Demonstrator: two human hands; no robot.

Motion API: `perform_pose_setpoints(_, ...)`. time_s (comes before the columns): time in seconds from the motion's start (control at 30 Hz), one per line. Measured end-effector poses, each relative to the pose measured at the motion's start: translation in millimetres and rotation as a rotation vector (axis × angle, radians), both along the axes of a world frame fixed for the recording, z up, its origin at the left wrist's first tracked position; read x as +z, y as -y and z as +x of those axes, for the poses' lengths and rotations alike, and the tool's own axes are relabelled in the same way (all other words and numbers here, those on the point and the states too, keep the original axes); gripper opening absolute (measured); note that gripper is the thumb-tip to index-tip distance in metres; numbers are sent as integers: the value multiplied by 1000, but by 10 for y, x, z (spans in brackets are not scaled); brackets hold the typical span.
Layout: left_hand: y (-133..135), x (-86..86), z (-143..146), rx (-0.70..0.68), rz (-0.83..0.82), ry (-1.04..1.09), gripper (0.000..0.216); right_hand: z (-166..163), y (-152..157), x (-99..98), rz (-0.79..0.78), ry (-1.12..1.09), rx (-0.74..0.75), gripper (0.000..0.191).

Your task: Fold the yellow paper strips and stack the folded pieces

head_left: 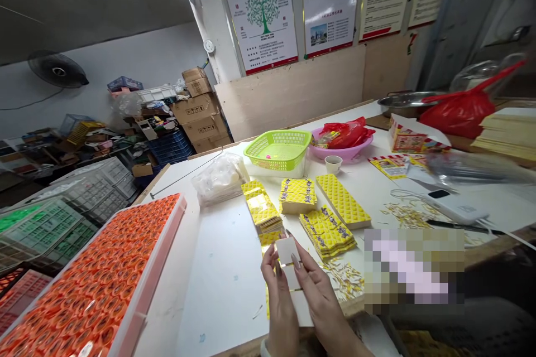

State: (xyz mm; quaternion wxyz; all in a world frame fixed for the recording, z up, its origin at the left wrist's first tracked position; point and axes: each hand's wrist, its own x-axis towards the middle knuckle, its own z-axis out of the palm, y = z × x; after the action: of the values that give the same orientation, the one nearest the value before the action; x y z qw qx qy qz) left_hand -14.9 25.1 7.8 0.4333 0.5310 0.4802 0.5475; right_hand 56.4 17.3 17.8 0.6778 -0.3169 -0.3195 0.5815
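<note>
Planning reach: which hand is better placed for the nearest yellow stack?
Probably the right hand: its fingers are on the side of the white card facing the fanned yellow packet stack. The left hand holds the card's opposite edge, so the card lies between it and that stack.

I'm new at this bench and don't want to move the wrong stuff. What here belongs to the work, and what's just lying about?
In use: left hand, right hand, white card, yellow card stacks, gold paper trimmings.

Lying about: green plastic basket, pink bowl, cardboard boxes, wall fan.
</note>
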Motion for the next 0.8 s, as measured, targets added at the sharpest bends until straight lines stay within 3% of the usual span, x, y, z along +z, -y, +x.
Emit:
perform_pose_setpoints(0.17,-89,45,-134,-140,102,-137,48,-79,11,-60,80,341,-87,46)
perform_pose_setpoints(0.3,-112,-15,-106,61,99,-180,36,-14,-2,-113,157,801,-335,45)
perform_pose_setpoints(0.37,-76,-63,-47,89,117,-213,36,44,19,-152,105,969,-390,41)
perform_pose_setpoints(0.47,44,-124,65,37,136,-315,36,129,105,-246,-23,997,-348,37)
perform_pose_setpoints(0.6,100,-96,70,-110,152,-482,37,301,216,-336,-44,985,-413,36)
perform_pose_setpoints(0.7,-175,-11,-172,-211,146,-586,36,501,182,-308,-126,1013,-414,34)
perform_pose_setpoints(0.77,-503,-11,-400,-187,246,-772,39,626,97,-272,-179,1007,-411,35)
perform_pose_setpoints(0.8,-679,-44,-509,-241,334,-863,37,672,44,-259,-187,1005,-413,36)
